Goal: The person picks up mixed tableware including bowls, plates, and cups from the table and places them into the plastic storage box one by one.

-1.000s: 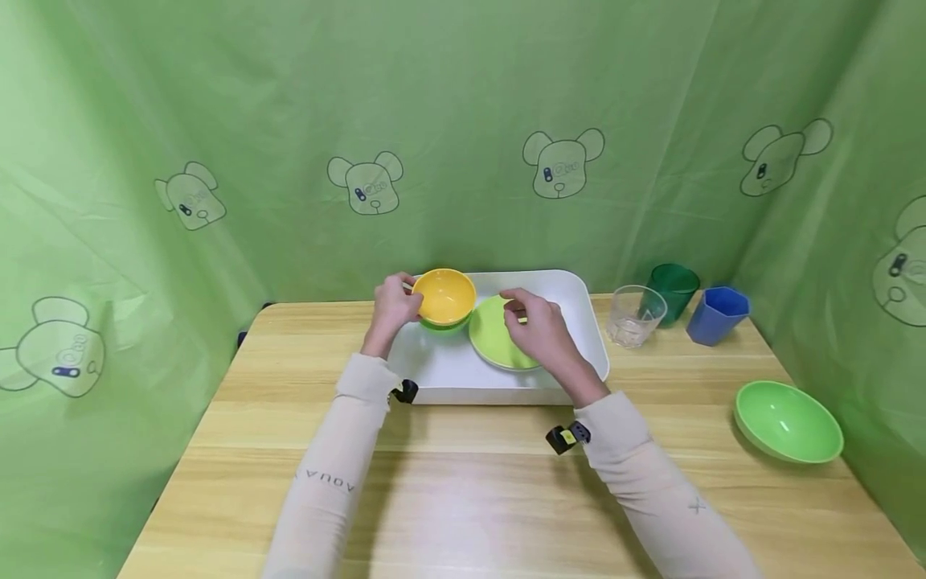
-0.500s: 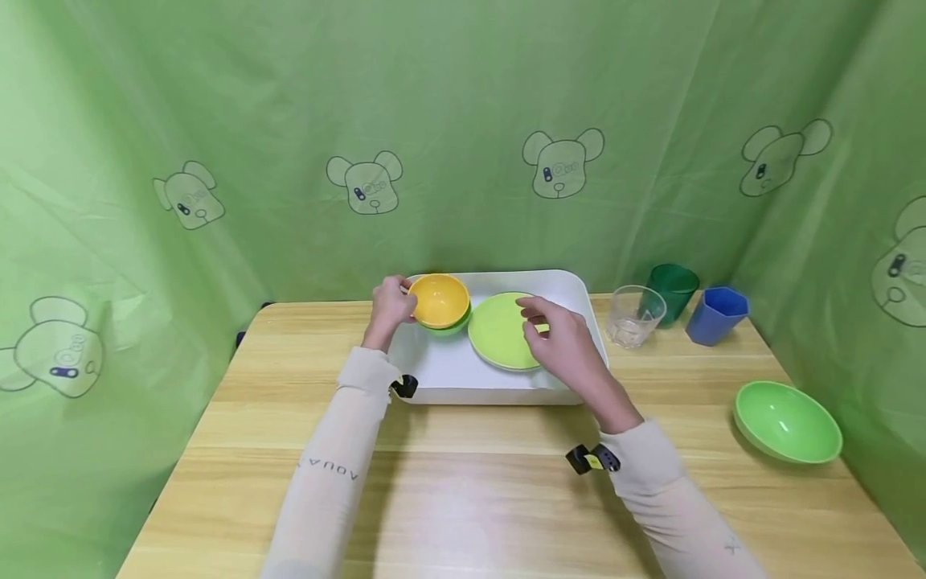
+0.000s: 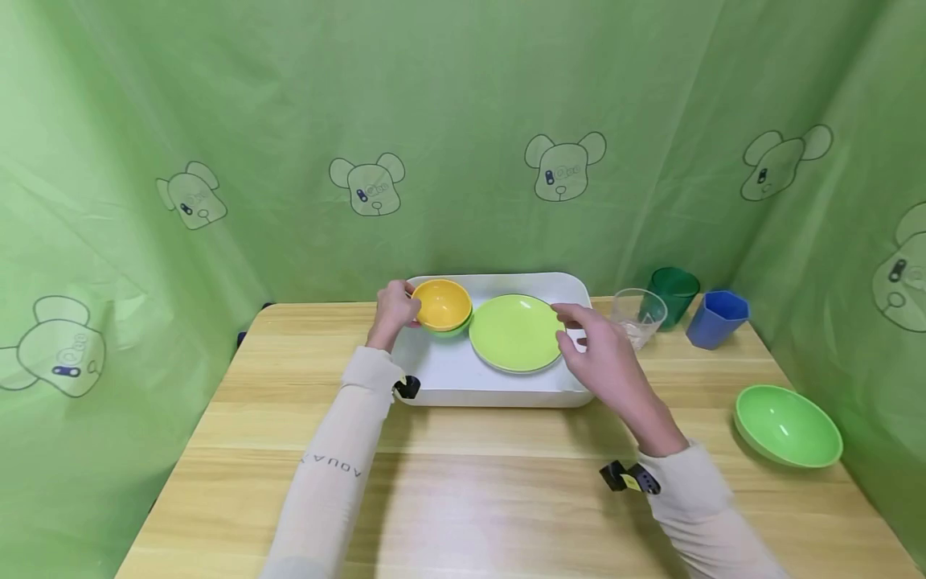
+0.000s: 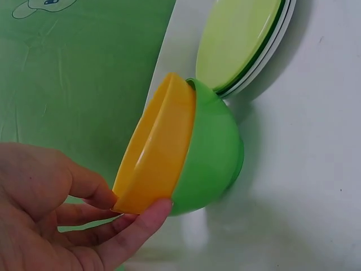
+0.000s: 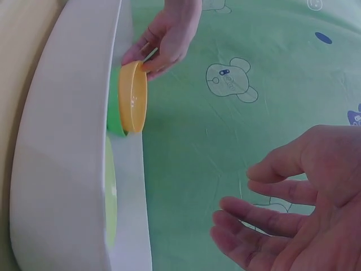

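My left hand (image 3: 395, 312) pinches the rim of a yellow bowl (image 3: 443, 305), thumb inside and fingers along its outer wall. That bowl sits slightly tilted inside a green bowl (image 4: 211, 149), whose lower wall shows beneath it. Both are at the left end of a white tray (image 3: 441, 370). Beside them in the tray lies a stack of plates, topped by a light green plate (image 3: 515, 333). My right hand (image 3: 604, 354) hovers over the tray's right edge, fingers loosely bent and holding nothing; the right wrist view shows a gap between thumb and fingers.
To the right of the tray stand a clear glass (image 3: 640, 312), partly behind my right hand, a dark green cup (image 3: 676, 297) and a blue cup (image 3: 716, 320). A larger green bowl (image 3: 787, 425) rests near the table's right edge. A green curtain (image 3: 463, 217) rises behind the table.
My right hand has drawn away from over the plates to the right and nearer the front. The yellow bowl, still in my left hand, has come down slightly within the green bowl.
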### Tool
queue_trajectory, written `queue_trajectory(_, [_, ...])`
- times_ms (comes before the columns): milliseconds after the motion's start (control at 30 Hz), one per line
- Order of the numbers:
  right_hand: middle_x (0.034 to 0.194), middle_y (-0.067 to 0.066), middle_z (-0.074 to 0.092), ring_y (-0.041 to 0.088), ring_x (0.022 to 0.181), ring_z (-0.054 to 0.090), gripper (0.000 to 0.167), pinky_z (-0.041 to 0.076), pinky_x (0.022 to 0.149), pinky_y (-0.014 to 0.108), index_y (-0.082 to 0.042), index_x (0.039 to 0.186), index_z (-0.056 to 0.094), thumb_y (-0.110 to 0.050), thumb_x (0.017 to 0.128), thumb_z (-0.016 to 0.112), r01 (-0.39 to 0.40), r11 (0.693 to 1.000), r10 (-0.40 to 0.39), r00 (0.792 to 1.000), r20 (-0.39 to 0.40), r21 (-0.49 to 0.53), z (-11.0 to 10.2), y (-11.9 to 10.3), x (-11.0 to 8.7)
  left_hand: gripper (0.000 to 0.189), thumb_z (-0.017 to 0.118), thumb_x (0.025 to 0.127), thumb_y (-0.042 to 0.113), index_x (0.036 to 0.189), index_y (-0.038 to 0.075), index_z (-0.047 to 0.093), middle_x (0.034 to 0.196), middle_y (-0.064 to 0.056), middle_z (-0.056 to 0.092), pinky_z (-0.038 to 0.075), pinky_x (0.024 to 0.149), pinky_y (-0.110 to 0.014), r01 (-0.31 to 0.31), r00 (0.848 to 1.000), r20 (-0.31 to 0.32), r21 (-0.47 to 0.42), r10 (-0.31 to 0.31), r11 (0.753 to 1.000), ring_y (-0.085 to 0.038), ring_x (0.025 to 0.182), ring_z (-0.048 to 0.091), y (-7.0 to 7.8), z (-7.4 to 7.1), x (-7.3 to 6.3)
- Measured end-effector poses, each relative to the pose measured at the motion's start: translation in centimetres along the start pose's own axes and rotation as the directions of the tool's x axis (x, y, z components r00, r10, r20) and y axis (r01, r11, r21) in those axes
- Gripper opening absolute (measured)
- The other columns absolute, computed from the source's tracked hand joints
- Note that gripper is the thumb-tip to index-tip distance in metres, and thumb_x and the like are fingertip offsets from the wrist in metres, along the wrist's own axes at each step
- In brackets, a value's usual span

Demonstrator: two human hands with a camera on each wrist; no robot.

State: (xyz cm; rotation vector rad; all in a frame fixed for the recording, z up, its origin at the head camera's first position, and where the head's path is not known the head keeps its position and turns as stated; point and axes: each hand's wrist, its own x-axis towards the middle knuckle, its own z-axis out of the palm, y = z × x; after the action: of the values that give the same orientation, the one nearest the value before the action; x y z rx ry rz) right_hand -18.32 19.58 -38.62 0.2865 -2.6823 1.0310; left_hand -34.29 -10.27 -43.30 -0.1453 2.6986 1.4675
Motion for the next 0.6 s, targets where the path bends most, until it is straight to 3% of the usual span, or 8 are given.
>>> queue_trajectory(367, [0.129,0.026,0.063,0.044,0.118,0.06,0.04,0.054,0.091,0.059,0.001,0.138,0.059,-0.004,0.098,0.06,0.0,0.998,-0.002,0.999,-0.039,-0.065,-2.2,2.2,-1.7,0.026,0.054,0.091,-0.009,0.114,-0.011,0.066,0.107,-0.026,0.066,0.063,0.064,-0.035,-0.014,1.0,0.007,0.095,0.014,0.995,-0.03,0.077,0.071,-0.2,0.1,0.4])
queue_trajectory(600, [0.127,0.029,0.063,0.046,0.113,0.062,0.04,0.054,0.086,0.062,0.004,0.135,0.06,-0.001,0.096,0.061,0.003,0.995,-0.013,0.995,-0.095,-0.101,-4.2,4.4,-3.1,0.024,0.055,0.091,-0.011,0.112,-0.012,0.066,0.108,-0.027,0.065,0.062,0.065,-0.033,0.014,0.999,0.029,0.147,-0.019,0.989,-0.029,0.074,0.072,0.3,0.3,0.4])
